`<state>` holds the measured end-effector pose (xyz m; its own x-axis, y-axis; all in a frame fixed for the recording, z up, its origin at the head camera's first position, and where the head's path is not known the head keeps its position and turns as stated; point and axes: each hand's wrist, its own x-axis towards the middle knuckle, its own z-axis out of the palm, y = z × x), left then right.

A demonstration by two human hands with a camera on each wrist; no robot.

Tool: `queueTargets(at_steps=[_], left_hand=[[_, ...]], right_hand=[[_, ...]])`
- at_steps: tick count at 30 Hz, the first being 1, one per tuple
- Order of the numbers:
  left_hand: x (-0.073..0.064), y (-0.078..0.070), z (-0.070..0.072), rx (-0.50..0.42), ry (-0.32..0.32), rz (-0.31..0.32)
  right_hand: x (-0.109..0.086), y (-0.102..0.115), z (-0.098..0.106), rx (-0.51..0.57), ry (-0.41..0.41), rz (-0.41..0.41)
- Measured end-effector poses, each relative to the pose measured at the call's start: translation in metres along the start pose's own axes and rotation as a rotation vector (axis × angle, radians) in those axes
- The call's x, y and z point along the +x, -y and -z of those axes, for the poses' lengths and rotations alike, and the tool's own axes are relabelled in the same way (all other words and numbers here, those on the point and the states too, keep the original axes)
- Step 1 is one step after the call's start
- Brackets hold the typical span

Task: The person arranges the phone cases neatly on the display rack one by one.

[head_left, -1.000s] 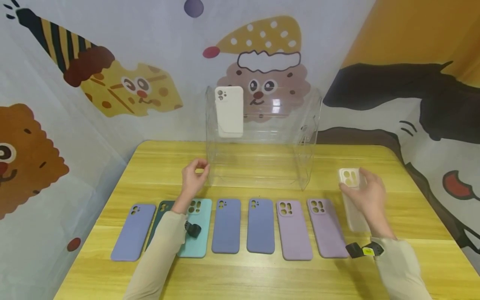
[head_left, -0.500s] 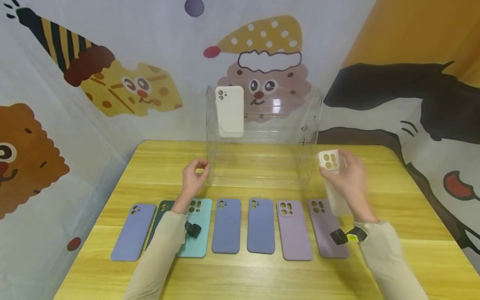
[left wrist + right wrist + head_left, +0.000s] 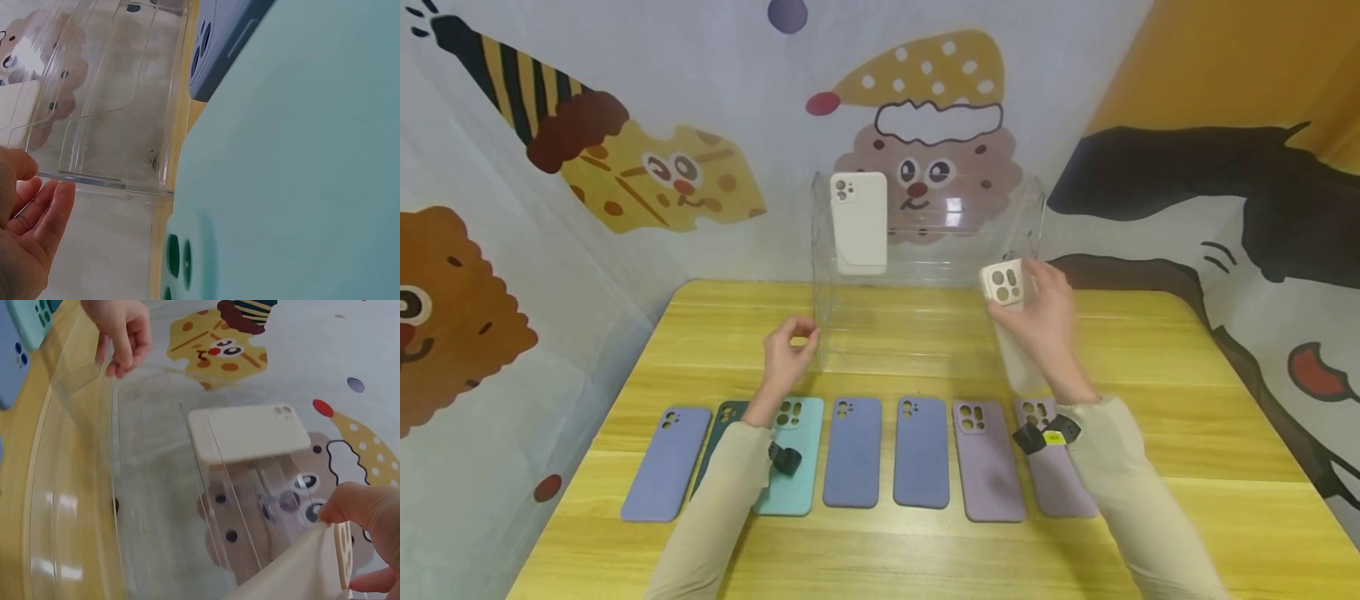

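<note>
My right hand [image 3: 1047, 321] grips a cream-white phone case [image 3: 1018, 360] with large camera cut-outs by its edges near the top. It holds the case in the air before the right side of a clear acrylic display stand [image 3: 917, 362]. In the right wrist view, thumb and fingers clasp the case [image 3: 300, 565] at its camera end. My left hand [image 3: 788, 354] pinches the left side edge of the stand; the left wrist view shows the thumb and fingers [image 3: 55, 215] about that edge. A white phone case [image 3: 861, 225] leans on the stand's upper tier at the left.
Along the yellow wooden table [image 3: 880, 558] lies a row of phone cases: blue-violet [image 3: 666, 467], dark green [image 3: 727, 414], turquoise [image 3: 801, 483], two blue ones [image 3: 852, 454] and two light purple ones [image 3: 990, 467]. A cartoon-printed cloth [image 3: 715, 50] hangs behind the stand.
My right hand has carried the white phone case up and leftward, from the table's right side to the stand's right side. The left hand has stayed at the stand's left edge.
</note>
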<state>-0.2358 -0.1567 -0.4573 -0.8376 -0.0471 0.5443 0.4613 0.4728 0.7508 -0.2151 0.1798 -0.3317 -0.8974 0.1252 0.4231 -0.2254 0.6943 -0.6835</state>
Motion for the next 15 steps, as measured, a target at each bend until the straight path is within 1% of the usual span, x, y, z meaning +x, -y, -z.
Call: queueTargets(at_steps=[4,6,12,15], left_hand=[[0.000,0.000,0.000,0.004,-0.002,0.002],[0.000,0.000,0.001,0.006,-0.002,0.007],[-0.001,0.001,0.000,0.000,-0.003,0.004],[0.000,0.000,0.000,0.000,-0.006,-0.007]], right_hand=[[0.006,0.014,-0.012,0.053,0.018,-0.023],[0.010,0.020,-0.018,0.081,0.014,-0.017],[0.025,0.040,-0.037,0.148,-0.045,0.041],[0.034,0.050,-0.046,0.183,-0.067,0.045]])
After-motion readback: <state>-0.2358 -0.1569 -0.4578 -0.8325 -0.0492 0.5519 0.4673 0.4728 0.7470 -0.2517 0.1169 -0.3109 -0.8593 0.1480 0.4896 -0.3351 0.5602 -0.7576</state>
